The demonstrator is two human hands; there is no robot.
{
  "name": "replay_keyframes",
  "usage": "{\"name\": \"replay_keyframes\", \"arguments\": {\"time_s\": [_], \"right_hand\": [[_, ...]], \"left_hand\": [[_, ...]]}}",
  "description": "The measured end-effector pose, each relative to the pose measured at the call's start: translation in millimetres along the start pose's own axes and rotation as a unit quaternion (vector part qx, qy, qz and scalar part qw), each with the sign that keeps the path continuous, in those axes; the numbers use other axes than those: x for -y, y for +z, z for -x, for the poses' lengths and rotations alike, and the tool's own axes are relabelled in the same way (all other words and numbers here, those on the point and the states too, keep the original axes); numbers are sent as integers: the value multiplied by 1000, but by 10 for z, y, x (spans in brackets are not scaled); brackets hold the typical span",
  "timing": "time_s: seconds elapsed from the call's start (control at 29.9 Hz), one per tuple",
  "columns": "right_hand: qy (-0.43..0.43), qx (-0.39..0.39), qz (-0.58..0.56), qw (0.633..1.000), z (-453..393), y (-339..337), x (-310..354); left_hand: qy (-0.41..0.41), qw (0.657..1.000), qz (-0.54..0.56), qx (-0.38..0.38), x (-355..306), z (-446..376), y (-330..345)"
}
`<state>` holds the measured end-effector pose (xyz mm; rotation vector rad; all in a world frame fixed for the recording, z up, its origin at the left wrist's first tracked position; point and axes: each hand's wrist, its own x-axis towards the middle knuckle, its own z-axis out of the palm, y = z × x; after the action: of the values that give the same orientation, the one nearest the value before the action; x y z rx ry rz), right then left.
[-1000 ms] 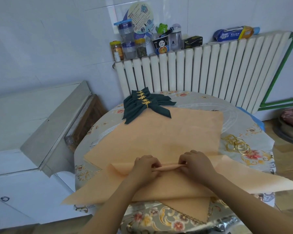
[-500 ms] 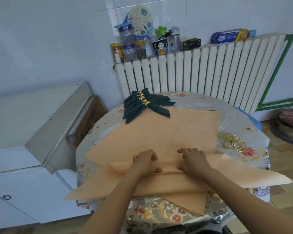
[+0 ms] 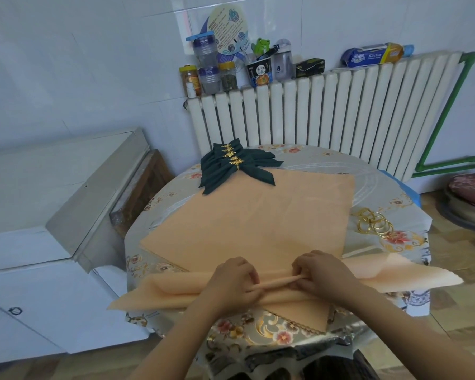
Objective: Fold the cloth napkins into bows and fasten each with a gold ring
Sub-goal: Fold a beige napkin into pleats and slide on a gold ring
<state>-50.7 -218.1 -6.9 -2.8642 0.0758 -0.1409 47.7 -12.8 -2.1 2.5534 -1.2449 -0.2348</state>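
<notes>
While both hands pinch its pleat, left hand (image 3: 235,281), right hand (image 3: 320,272) — fingers clamped on soft peach napkin (image 3: 176,290).

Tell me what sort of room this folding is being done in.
Most likely a home kitchen or dining corner: a white radiator on a tiled wall, jars and kitchen wrap on top, and a round table in a floral cover.

A single head-worn view looks forward and down from the near edge of a round table (image 3: 390,185), close over the left hand (image 3: 232,281) and right hand (image 3: 321,272) at the lower middle. It faces a white radiator (image 3: 327,116) and tiled wall beyond; wide-angle bending curves the edges, with a white cabinet (image 3: 39,204) at left
</notes>
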Motion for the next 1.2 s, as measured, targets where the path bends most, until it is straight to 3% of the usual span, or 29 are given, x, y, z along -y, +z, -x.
{"name": "replay_keyframes", "arguments": {"time_s": [0.2, 0.3, 0.37, 0.6, 0.73, 0.84, 0.9, 0.97, 1.07, 1.14, 1.2], "right_hand": [[9, -9, 32, 999, -13, 47, 74], [12, -25, 19, 999, 19, 167, 142], [12, -25, 12, 1000, 93, 251, 162], [38, -10, 52, 998, 320, 355, 170], [9, -62, 66, 996, 393, 431, 212], [14, -92, 1, 996, 299, 389, 353], [21, -68, -153, 986, 205, 345, 490], [66, -50, -232, 969, 117, 309, 600], [104, -17, -257, 961, 38, 366, 714], [116, 11, -234, 965, 20, 343, 795], [125, 37, -205, 970, -15, 323, 836]], "left_hand": [[-25, 995, -89, -23, -116, -40, 33], [-17, 998, -48, -46, -180, -45, 142], [-22, 999, -18, -25, -182, 2, 219], [-61, 992, -104, 48, -197, 180, 362], [-69, 990, -110, 51, -198, 263, 390], [-65, 991, -106, 56, -189, 253, 394], [-55, 993, -85, 65, -181, 220, 372], [-44, 997, 1, 62, -150, 189, 320], [-71, 986, 149, -2, 4, 282, 214], [-108, 989, 97, -41, 164, 374, 162], [-155, 986, 56, -29, 264, 427, 89]]}}
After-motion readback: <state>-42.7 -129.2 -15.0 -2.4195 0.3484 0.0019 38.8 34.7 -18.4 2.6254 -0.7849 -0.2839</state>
